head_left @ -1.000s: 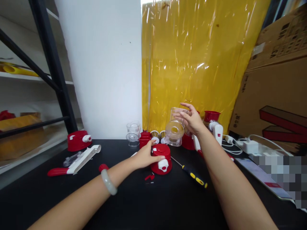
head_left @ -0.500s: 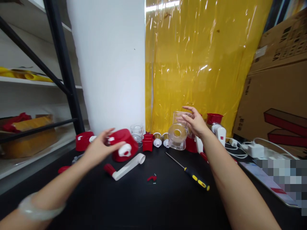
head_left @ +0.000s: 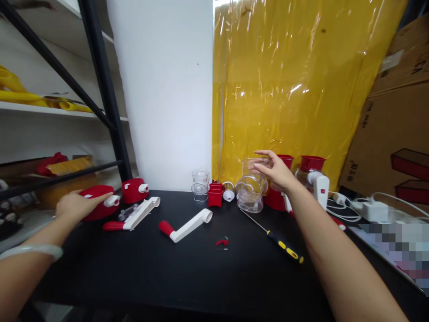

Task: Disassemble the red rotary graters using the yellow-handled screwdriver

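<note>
My left hand (head_left: 75, 205) grips a red round base (head_left: 99, 202) with a white fitting, at the far left by the table's edge. Just right of it stands a second red base (head_left: 133, 190). My right hand (head_left: 273, 170), fingers apart, is over a clear plastic housing (head_left: 250, 197) at the back; whether it touches the housing I cannot tell. Two white cranks with red handles lie on the black table, one at left (head_left: 139, 215) and one in the middle (head_left: 189, 226). A screwdriver (head_left: 284, 248) rests below my right hand, and a small red part (head_left: 222, 242) lies nearby.
Along the back stand a clear cup (head_left: 200, 183), a red block-shaped part (head_left: 215, 195), a metal drum (head_left: 229, 191) and red and white assembled units (head_left: 311, 172). Shelves (head_left: 60, 112) rise at left. White cables, an adapter (head_left: 375, 210) and a large carton (head_left: 392, 129) are at right.
My left hand has carried the red base from the middle left to the far left, beside the other one. My right hand keeps its place over the clear housing. The view has shifted left.
</note>
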The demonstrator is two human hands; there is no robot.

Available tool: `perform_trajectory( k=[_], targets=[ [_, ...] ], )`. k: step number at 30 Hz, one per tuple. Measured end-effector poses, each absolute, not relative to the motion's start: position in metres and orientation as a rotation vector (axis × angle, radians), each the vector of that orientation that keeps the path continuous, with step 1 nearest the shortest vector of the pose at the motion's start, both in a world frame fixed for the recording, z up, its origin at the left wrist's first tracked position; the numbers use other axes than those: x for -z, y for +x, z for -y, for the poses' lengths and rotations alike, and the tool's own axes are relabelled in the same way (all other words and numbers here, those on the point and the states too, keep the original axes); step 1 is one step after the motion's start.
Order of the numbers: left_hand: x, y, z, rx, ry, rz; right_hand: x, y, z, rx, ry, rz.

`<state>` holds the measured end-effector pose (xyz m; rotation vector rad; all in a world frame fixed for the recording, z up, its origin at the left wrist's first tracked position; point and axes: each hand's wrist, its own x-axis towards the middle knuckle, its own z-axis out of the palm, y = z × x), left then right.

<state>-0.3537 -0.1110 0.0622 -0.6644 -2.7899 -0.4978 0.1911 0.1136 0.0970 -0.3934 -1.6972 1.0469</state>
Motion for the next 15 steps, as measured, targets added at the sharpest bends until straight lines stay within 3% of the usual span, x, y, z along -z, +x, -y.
perform_trajectory(
  k=[15],
  targets=[
    [-0.041,-0.358,0.093,0.489,-0.831,2.854,-0.096,0.19,-0.114,-1.002,-0.395,1.72]
  ],
)
